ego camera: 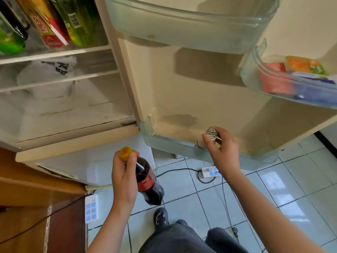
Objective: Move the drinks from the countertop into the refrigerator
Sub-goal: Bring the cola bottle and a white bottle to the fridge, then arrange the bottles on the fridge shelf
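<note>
- Head view, with every place given from the bottom door bin (160, 143) of the open refrigerator (116, 73).
- Gripping with the right hand (225, 152) a small white bottle (200, 143), fingers curled round its neck just under the silver cap (211, 133).
- Lower part of that bottle down inside the bin, behind the clear front wall. Cannot tell whether the base touches the bin floor.
- Holding with the left hand (124, 178) a dark cola bottle (148, 181), fingers wrapped round the neck below the yellow cap (125, 153). Bottle tilted, outside the bin, below and left of it, over the tiled floor (273, 189).
- Up and right of the bin, a second clear door bin (255, 70) with coloured packets (273, 79) in it.
- Far up and left of the bin, on the top inner shelf: a yellow-and-red carton (47, 24) and green bottles (80, 21).
- Just below the bin, on the tiles, a white power strip (209, 172) with a black cable.
- Further below the bin, a dark shoe (161, 217).
</note>
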